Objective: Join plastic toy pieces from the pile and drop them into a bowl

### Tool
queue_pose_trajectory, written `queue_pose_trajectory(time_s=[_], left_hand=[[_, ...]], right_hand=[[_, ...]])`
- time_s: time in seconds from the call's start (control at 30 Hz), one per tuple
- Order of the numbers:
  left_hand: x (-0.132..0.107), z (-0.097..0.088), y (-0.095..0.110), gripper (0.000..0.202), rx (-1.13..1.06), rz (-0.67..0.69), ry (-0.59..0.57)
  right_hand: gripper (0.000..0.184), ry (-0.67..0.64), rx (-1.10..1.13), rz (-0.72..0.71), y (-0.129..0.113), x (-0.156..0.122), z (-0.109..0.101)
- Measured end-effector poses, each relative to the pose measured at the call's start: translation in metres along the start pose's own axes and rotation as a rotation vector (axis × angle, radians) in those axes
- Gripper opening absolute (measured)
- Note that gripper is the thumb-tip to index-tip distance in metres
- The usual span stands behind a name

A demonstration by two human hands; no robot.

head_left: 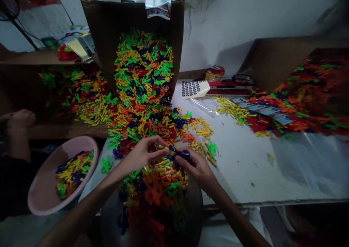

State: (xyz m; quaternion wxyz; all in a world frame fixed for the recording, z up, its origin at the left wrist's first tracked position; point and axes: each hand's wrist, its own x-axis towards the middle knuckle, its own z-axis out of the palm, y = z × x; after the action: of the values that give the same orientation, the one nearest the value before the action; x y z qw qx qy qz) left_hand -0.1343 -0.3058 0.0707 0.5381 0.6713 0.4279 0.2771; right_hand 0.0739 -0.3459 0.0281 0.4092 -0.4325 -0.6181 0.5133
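Left hand (152,151) and right hand (195,166) meet before the box (96,19) – blue piece (184,154) and yellow stick (170,149) between them.
The right hand's fingers curl close around the blue piece; the left hand pinches the stick, thumb near forefinger (whether stick and piece are joined, I cannot tell). Nearer than the box, below the hands, sits a dark bowl (196,207) of mixed pieces. Left of the box – a pink basin (38,183) and, beyond it, another person's hand (24,118). Right of the box lie a sticker sheet (195,89) and, farther out, cards (268,110).
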Motion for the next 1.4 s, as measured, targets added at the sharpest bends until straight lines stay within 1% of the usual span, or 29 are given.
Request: queue_pose_trajectory(time_s=[0.07, 0.1, 0.13, 0.17, 0.23, 0.27, 0.3, 0.33, 0.4, 0.47, 0.5, 0.53, 0.57, 0.63, 0.67, 0.73, 0.83, 0.87, 0.93, 0.97, 1.0, 1.03, 1.13, 1.17, 1.2, 1.27, 1.33, 1.4], left_hand=[[-0.005, -0.017, 0.002, 0.035, 0.096, -0.004, -0.113], [-0.007, -0.026, 0.003, 0.034, 0.170, 0.008, -0.159], [-0.010, -0.035, 0.004, 0.034, 0.249, 0.026, -0.176], [-0.012, -0.043, 0.005, 0.033, 0.321, 0.051, -0.146], [-0.011, -0.052, 0.005, 0.032, 0.435, 0.101, 0.009], [-0.007, -0.052, 0.003, 0.033, 0.478, 0.127, 0.085], [0.000, -0.049, 0.000, 0.034, 0.514, 0.153, 0.126], [0.010, -0.044, -0.004, 0.034, 0.546, 0.183, 0.120], [0.040, -0.027, -0.015, 0.032, 0.626, 0.249, 0.007], [0.079, -0.005, -0.029, 0.028, 0.782, 0.292, -0.124], [0.100, 0.006, -0.037, 0.027, 0.885, 0.274, -0.152], [0.120, 0.018, -0.045, 0.024, 0.973, 0.213, -0.177], [0.138, 0.029, -0.052, 0.020, 1.039, 0.141, -0.200], [0.168, 0.047, -0.064, 0.013, 1.061, 0.094, -0.227], [0.179, 0.053, -0.069, 0.011, 1.052, 0.078, -0.236], [0.194, 0.062, -0.076, 0.009, 1.016, 0.054, -0.250], [0.204, 0.063, -0.082, 0.012, 0.940, 0.014, -0.265], [0.204, 0.060, -0.083, 0.013, 0.905, 0.006, -0.265], [0.201, 0.051, -0.081, 0.017, 0.840, 0.001, -0.251], [0.196, 0.046, -0.079, 0.019, 0.785, 0.005, -0.233], [0.188, 0.040, -0.076, 0.023, 0.679, 0.011, -0.201], [0.178, 0.034, -0.072, 0.026, 0.516, 0.015, -0.158], [0.139, 0.021, -0.056, 0.031, -0.145, 0.011, -0.023], [0.125, 0.019, -0.050, 0.031, -0.315, 0.008, 0.011], [0.111, 0.018, -0.044, 0.030, -0.412, 0.005, 0.035], [0.086, 0.018, -0.034, 0.030, -0.481, 0.007, 0.078], [0.067, 0.020, -0.026, 0.032, -0.455, 0.018, 0.112], [0.054, 0.023, -0.020, 0.034, -0.386, 0.038, 0.139]], right_hand=[[0.036, -0.083, -0.101, -0.039, -0.006, 0.000, -0.003], [0.036, -0.099, -0.173, -0.056, -0.007, 0.000, -0.008], [0.036, -0.083, -0.248, -0.069, -0.005, -0.001, -0.015], [0.035, -0.033, -0.319, -0.075, -0.001, -0.002, -0.024], [0.031, 0.117, -0.445, -0.069, 0.018, -0.006, -0.046], [0.030, 0.190, -0.512, -0.065, 0.031, -0.008, -0.059], [0.028, 0.229, -0.576, -0.062, 0.047, -0.009, -0.071], [0.027, 0.233, -0.631, -0.064, 0.063, -0.008, -0.083], [0.026, 0.229, -0.745, -0.083, 0.095, 0.001, -0.101], [0.030, 0.214, -0.866, -0.098, 0.121, 0.021, -0.110], [0.033, 0.202, -0.913, -0.102, 0.131, 0.035, -0.111], [0.036, 0.199, -0.945, -0.095, 0.139, 0.049, -0.111], [0.039, 0.193, -0.960, -0.081, 0.145, 0.063, -0.111], [0.037, 0.180, -0.947, -0.055, 0.153, 0.086, -0.109], [0.034, 0.173, -0.926, -0.048, 0.156, 0.093, -0.109], [0.025, 0.170, -0.873, -0.045, 0.160, 0.100, -0.110], [0.016, 0.220, -0.758, -0.024, 0.161, 0.095, -0.116], [0.019, 0.259, -0.710, -0.007, 0.160, 0.091, -0.117], [0.037, 0.345, -0.623, 0.029, 0.154, 0.083, -0.117], [0.045, 0.379, -0.557, 0.049, 0.149, 0.079, -0.115], [0.049, 0.399, -0.439, 0.078, 0.143, 0.075, -0.111], [0.049, 0.402, -0.270, 0.116, 0.135, 0.071, -0.107], [0.038, 0.366, 0.316, 0.247, 0.105, 0.057, -0.087], [0.036, 0.350, 0.428, 0.270, 0.094, 0.052, -0.080], [0.035, 0.337, 0.457, 0.266, 0.083, 0.048, -0.072], [0.034, 0.322, 0.402, 0.213, 0.063, 0.040, -0.059], [0.033, 0.313, 0.309, 0.147, 0.045, 0.033, -0.047], [0.036, 0.308, 0.214, 0.092, 0.032, 0.028, -0.036]])
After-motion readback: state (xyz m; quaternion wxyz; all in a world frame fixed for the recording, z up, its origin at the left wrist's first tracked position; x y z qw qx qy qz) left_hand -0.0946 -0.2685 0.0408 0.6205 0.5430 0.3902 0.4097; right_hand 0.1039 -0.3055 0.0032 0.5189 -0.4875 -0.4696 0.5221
